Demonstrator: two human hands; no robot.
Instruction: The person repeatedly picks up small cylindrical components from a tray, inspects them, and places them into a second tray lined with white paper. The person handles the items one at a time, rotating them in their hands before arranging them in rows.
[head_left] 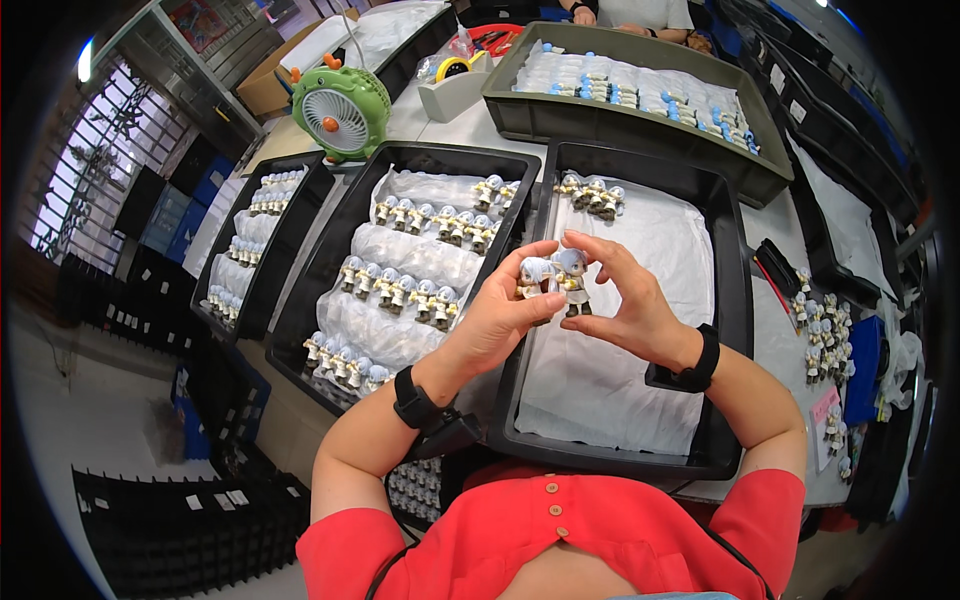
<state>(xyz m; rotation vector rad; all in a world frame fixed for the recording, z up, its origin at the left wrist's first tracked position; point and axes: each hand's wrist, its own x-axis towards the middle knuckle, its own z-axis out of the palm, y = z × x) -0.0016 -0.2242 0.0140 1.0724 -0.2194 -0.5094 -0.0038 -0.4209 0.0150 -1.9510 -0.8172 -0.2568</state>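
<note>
My left hand (497, 318) holds a small figurine (533, 274) with a pale round head between thumb and fingers. My right hand (622, 301) holds a second figurine (573, 276) of the same kind right beside it, the two heads touching. Both hands hover over the near left part of a black tray (731, 300) lined with white sheet. Three figurines (592, 195) lie at that tray's far left corner. Left of it, another black tray (318, 280) holds several rows of the same figurines (405, 290) on white padding.
A third black tray (262, 240) of figurines stands farther left. A grey tray (640, 110) with blue-and-white pieces lies at the back, near a green desk fan (340, 110) and a tape dispenser (455, 80). Loose figurines (822, 330) stand at the right. Another person sits at the far side.
</note>
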